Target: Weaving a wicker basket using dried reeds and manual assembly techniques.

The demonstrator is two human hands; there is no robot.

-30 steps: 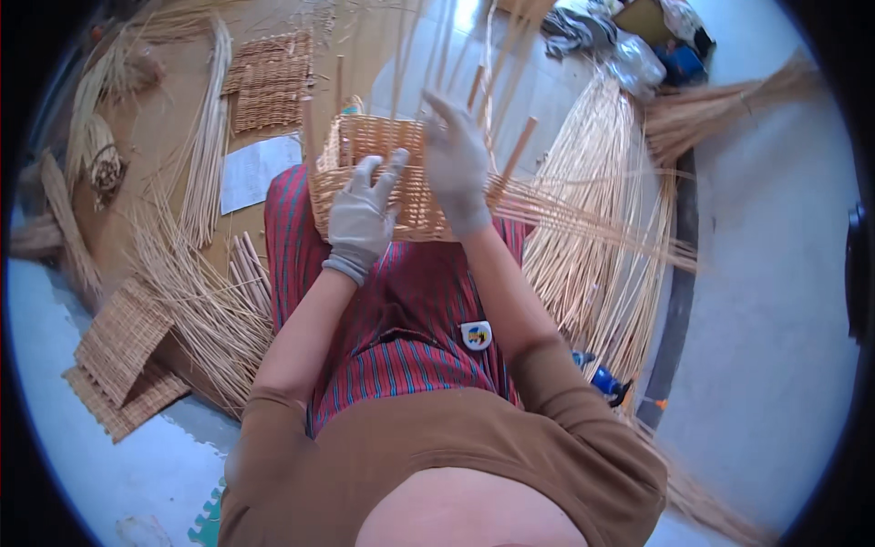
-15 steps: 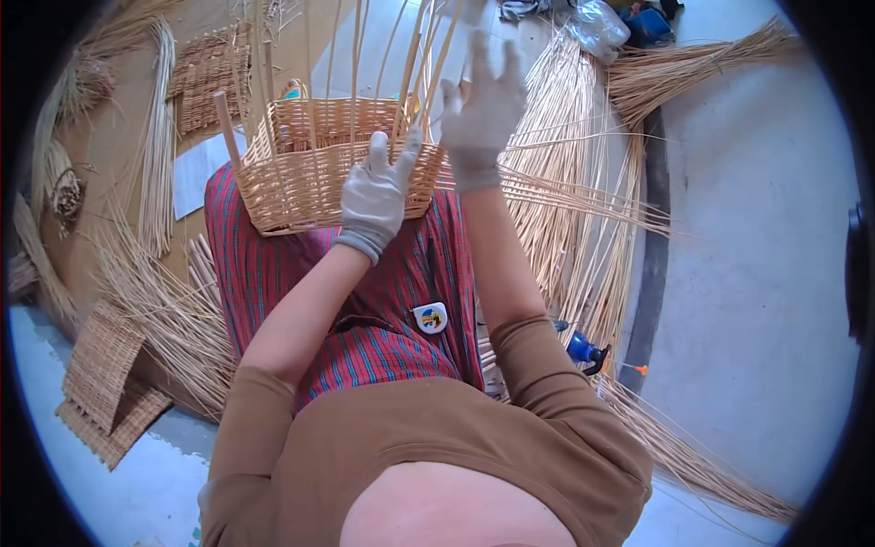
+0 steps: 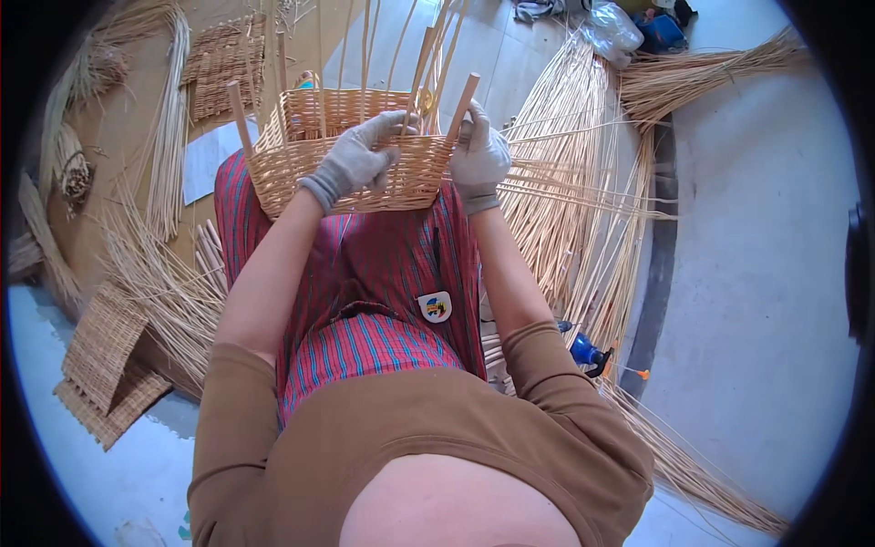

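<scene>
A half-woven wicker basket point(image 3: 319, 178) rests on my lap, with thin upright stakes rising from its walls and thick wooden posts at its corners. My left hand point(image 3: 355, 157), in a pale glove, grips the near wall: its fingers reach over the rim and the thumb stays outside. At the right front corner, my gloved right hand point(image 3: 480, 159) is closed beside the corner post point(image 3: 463, 105). Its fingertips are partly hidden, so what they pinch cannot be made out. Several long weaving strands point(image 3: 583, 187) stretch out to the right beyond this hand.
A wide bundle of pale reeds point(image 3: 556, 109) lies on the floor to the right, near a blue bottle point(image 3: 588, 351). On the left are loose strands point(image 3: 164, 310) and woven mats point(image 3: 105, 346). A white tape measure point(image 3: 435, 307) sits on my striped lap cloth.
My right hand has come down from its raised, spread position to the right front corner and closed. My left hand has turned and shifted slightly left, its fingers now over the rim.
</scene>
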